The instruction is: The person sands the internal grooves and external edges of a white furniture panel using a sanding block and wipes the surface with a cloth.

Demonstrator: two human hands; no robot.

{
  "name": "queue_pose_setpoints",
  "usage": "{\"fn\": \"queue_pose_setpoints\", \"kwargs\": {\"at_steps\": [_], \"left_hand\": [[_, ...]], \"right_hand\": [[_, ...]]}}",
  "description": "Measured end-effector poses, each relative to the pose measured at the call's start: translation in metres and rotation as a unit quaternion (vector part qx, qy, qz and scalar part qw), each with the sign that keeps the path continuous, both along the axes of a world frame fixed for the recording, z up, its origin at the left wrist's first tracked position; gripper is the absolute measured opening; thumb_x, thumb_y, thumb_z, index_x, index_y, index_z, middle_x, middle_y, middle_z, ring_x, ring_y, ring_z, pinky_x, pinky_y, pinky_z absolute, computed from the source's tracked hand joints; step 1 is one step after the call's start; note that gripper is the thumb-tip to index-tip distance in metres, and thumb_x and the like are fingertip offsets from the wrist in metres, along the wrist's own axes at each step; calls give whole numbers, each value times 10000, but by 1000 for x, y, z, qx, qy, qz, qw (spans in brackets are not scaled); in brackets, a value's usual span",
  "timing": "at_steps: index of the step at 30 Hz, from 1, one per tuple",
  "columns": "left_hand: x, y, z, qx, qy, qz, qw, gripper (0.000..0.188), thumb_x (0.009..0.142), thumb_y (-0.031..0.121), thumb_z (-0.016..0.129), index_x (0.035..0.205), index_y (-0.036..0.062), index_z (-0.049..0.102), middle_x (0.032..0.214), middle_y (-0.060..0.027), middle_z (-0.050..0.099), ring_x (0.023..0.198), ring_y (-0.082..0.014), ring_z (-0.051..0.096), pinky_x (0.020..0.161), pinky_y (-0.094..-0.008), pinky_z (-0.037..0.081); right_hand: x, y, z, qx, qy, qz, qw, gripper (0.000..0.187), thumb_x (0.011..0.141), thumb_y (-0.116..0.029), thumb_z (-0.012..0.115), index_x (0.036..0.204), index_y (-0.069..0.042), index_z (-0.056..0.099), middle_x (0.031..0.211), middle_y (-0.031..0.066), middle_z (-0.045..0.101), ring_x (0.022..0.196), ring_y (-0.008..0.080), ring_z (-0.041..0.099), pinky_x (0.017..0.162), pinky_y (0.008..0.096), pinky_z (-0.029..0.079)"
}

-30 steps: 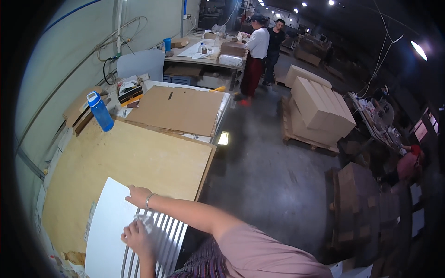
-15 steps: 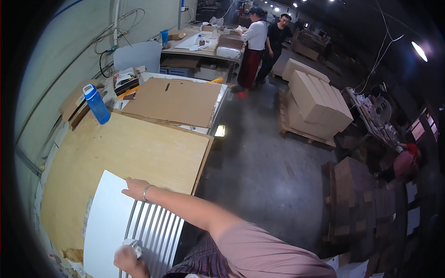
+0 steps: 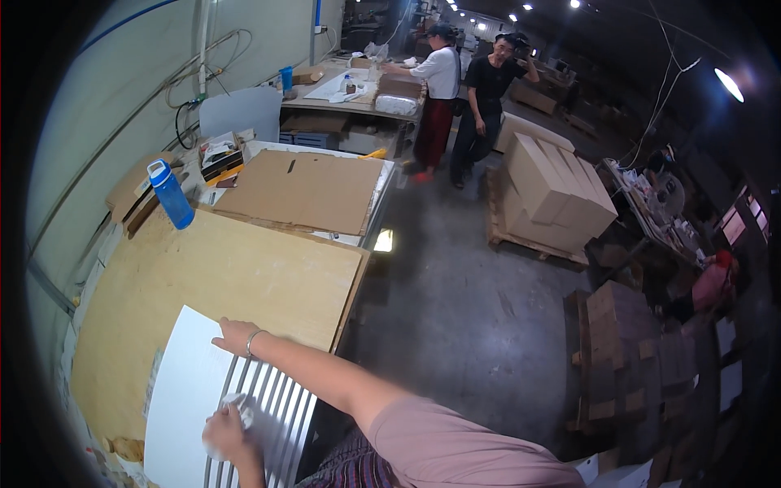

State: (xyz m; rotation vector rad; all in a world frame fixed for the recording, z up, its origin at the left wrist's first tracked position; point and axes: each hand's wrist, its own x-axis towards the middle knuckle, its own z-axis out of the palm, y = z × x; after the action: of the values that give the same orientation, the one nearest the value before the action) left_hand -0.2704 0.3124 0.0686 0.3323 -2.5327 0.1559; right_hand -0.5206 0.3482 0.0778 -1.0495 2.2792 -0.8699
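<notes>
Sheet stock is what I have under both hands: a large white sheet [image 3: 191, 382] lying flat on the plywood worktop [image 3: 220, 281], with a striped panel of grey and white bars [image 3: 272, 407] along its 3 o'clock edge, near the front of the bench. I judge the white sheet light and thin, stiff enough to lie flat but likely to bow or crease if lifted by one corner, and smooth enough to skate on the wood, so it wants a flat palm to pin it and, for lifting, a hold on two opposite edges rather than a pinch in the middle. My right hand [image 3: 236, 335] rests at the sheet's 12 o'clock edge, fingers spread and pressed down, holding nothing, only steadying the sheet. My left hand [image 3: 226, 427] sits lower, toward 6 o'clock, curled around a small crumpled white wad [image 3: 236, 404], perhaps a cloth or tissue, though motion blur there keeps me from being sure; it presses that wad against the surface where white sheet meets striped panel. Further up the bench at 11 o'clock stands a blue bottle [image 3: 171, 193], and at 12 o'clock a flattened cardboard piece [image 3: 301, 191], both well apart from my hands.
</notes>
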Motion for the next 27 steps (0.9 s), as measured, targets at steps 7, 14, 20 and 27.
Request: {"fn": "queue_pose_setpoints", "kwargs": {"at_steps": [7,14,20,27], "left_hand": [[45,-42,-27,62,-34,21,997,316,701,143,694,1007,67,691,945,-122,617,904,-331,580,774,-465,392],[21,-33,-32,26,17,44,999,330,711,172,690,1031,94,708,906,-97,599,895,-286,580,791,-442,370],[-8,-10,-11,66,37,7,997,456,583,67,675,1034,124,697,981,-69,620,925,-286,561,807,-445,374],[2,-5,2,99,53,29,993,503,566,-11,660,1055,100,696,967,-59,618,906,-257,562,798,-419,368]], "right_hand": [[-5,4,1,-2,-13,-10,1000,576,1000,-437,528,1289,59,487,1247,262,635,1149,372,636,971,448,509],[16,-26,-16,-30,-10,9,999,574,977,-437,564,1236,74,534,1177,284,656,1100,395,649,961,458,508],[-59,9,-53,-157,-203,98,962,542,1023,-469,474,1269,-25,665,1138,115,719,1002,234,655,940,377,502],[-44,48,-10,-128,-150,168,966,355,859,-146,629,1178,0,681,1041,98,725,896,168,658,862,314,517]]}}
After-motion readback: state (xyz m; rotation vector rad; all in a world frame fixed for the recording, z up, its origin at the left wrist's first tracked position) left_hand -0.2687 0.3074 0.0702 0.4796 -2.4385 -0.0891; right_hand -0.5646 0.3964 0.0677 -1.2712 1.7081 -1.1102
